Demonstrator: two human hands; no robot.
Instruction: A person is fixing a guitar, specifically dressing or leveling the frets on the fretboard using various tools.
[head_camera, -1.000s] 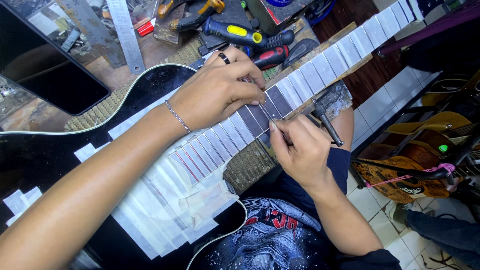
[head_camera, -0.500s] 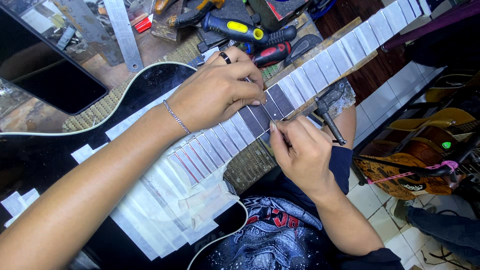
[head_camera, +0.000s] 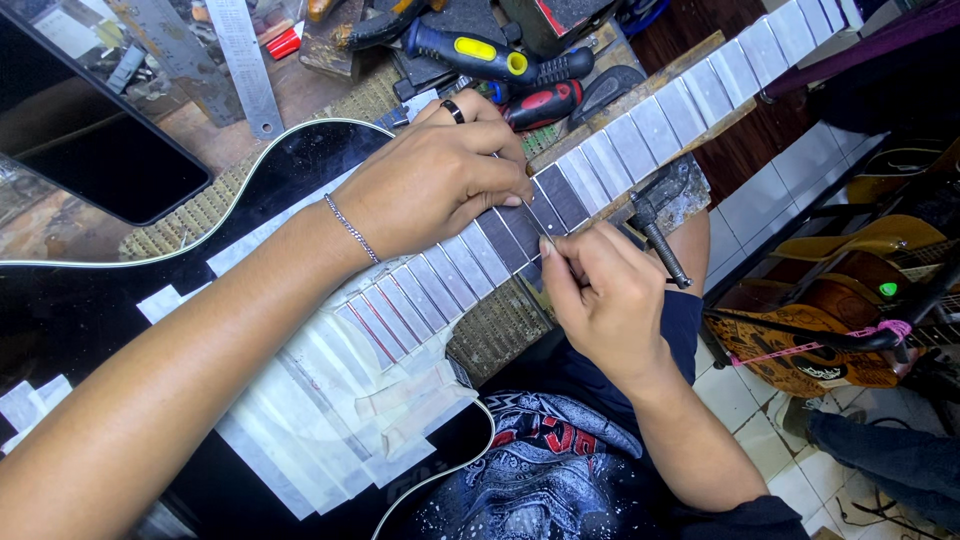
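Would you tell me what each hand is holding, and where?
Right hand pinches a thin tool's lower end; left hand presses flat on the guitar neck.

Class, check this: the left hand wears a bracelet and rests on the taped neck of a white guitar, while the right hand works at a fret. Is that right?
Not quite. The head view shows the guitar is black, not white. The rest holds: the left hand with its bracelet rests on the taped neck, the right hand at a fret.

place: guitar repair workshop | signs: screwdrivers (head_camera: 470, 55), steel ruler (head_camera: 243, 65), taped guitar neck (head_camera: 640, 125), acoustic guitars (head_camera: 820, 335)
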